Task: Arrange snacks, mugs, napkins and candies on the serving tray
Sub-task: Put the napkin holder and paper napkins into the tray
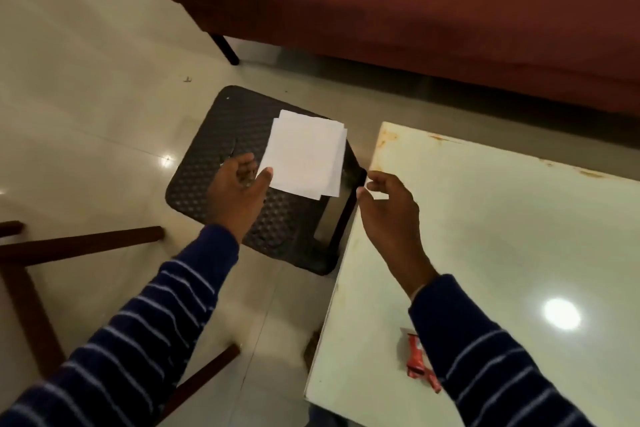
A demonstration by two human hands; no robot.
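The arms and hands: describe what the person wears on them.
Both arms wear long dark navy sleeves with thin pale horizontal stripes, ending at the wrists. The left hand and the right hand are bare: no gloves, and no rings that can be made out.

Single view, from the camera I have mounted on the wearer's head. It looks forward and steeply down, so I see the scene from above and slightly behind the arms, which enter from the bottom edge. The left hand (239, 192) and right hand (388, 208) sit near the middle of the frame, close to the lens. Below them lies a dark stool (214, 149) with white napkins (304, 152) on it; the pale table (502, 218) fills the right half. A red sofa (415, 10) crosses the top, farthest away. The wide angle bends straight edges near the borders. No second view overlaps this one.
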